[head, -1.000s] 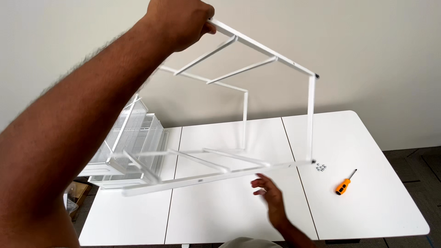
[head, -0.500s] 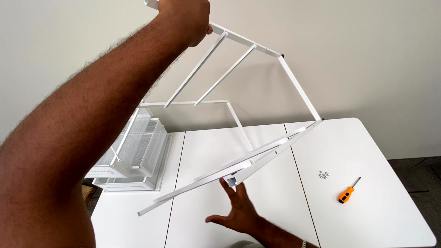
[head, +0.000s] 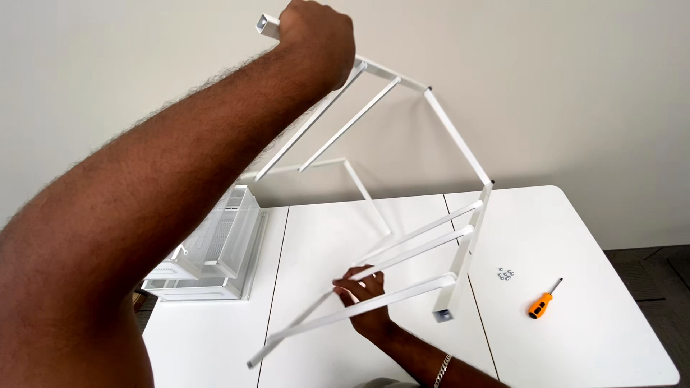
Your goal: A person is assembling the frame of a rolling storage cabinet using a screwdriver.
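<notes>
Head view: my left hand (head: 316,39) is up high, fist wrapped tight around the top bar of the white metal frame (head: 460,151), which hangs tilted in the air over the bench (head: 575,215). Down near me, my right hand (head: 363,291) has its fingers curled loosely around one of the frame's lower slats, steadying it from beneath. One square leg end dips close to the bench top; I can't tell if it touches. To turn this cleanly, I judge the top grip should carry the weight while the lower hand only guides. Right of the frame lie small screws (head: 507,274) and an orange screwdriver (head: 543,302); stacked white mesh drawers (head: 215,248) sit at far left.
</notes>
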